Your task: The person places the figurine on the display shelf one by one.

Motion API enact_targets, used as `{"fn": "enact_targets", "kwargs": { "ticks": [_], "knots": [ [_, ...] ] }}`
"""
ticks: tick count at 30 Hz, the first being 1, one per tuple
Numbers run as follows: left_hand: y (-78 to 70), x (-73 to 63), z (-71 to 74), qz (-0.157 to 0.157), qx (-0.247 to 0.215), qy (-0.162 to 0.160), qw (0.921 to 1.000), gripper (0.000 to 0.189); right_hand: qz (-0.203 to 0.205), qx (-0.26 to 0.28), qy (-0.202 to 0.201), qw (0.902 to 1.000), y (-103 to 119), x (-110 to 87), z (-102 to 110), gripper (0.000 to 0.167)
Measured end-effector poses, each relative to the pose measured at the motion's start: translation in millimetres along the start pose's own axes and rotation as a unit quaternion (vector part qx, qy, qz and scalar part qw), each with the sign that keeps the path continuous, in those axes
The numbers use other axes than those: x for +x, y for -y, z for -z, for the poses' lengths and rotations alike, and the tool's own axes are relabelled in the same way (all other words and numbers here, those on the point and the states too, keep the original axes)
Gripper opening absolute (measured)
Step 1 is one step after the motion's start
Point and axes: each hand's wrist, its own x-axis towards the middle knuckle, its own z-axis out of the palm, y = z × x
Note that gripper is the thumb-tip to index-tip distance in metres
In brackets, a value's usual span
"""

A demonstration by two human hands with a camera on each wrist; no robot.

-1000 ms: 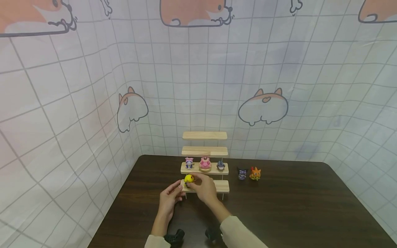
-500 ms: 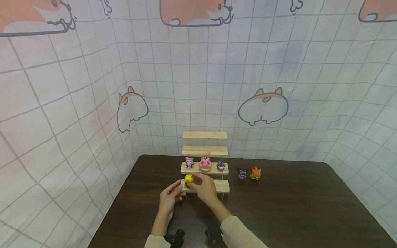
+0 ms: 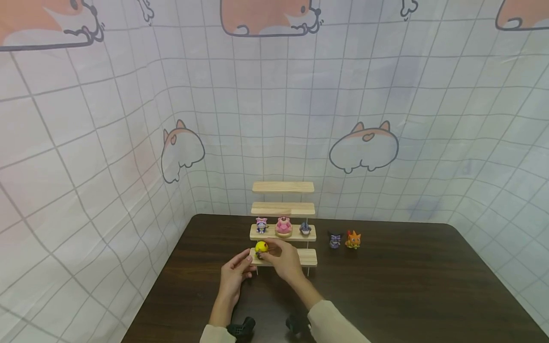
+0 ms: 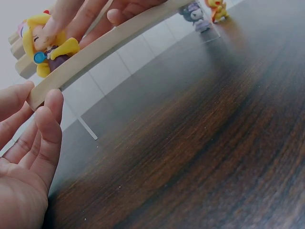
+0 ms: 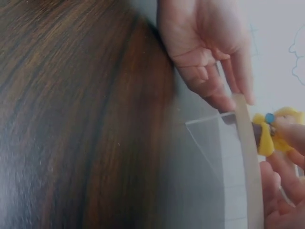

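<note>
A yellow-haired figurine (image 3: 261,247) stands at the left end of the lowest step of a tiered wooden display shelf (image 3: 308,257). My right hand (image 3: 285,262) holds it by the head and side, between thumb and fingers. In the left wrist view, the figurine (image 4: 68,49) shows a closed eye, a small blue disc and a dark purple lower body. My left hand (image 3: 232,276) pinches the left end of that same step, thumb above and fingers underneath. On the step above sit a pink-and-purple figurine (image 3: 261,226), a larger pink one (image 3: 283,227) and a grey-blue one (image 3: 305,229).
Right of the shelf, a dark purple figurine (image 3: 335,240) and an orange one (image 3: 353,240) stand on the dark wooden table (image 3: 403,286). Thin clear supports carry the steps. A wall cloth with a grid and dog drawings (image 3: 364,147) encloses the table.
The right forearm and sleeve shift very slightly to the right. Both hands keep their places at the figurine and the shelf end.
</note>
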Motion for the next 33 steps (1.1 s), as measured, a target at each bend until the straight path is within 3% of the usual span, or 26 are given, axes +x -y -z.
{"fn": "enact_targets", "kwargs": {
  "ticks": [7,17,26,33],
  "knots": [
    [0.5,1.1,-0.6,0.002,0.004,-0.006,1.0000,0.046,-0.001,0.004,0.021,0.9998,-5,-6.7,20,0.031],
    [-0.4,1.1,0.0,0.008,0.010,-0.012,0.9998,0.045,0.013,0.002,0.083,0.9965,-16,-26.0,61,0.022],
    [-0.3,0.4,-0.7,0.006,0.009,-0.012,0.9999,0.045,0.007,0.010,0.067,0.9977,-39,-43.0,100,0.019],
    [0.0,0.4,-0.5,0.006,0.008,-0.008,0.9999,0.046,-0.045,0.003,0.033,0.9984,-56,-53.3,130,0.018]
  ]
}}
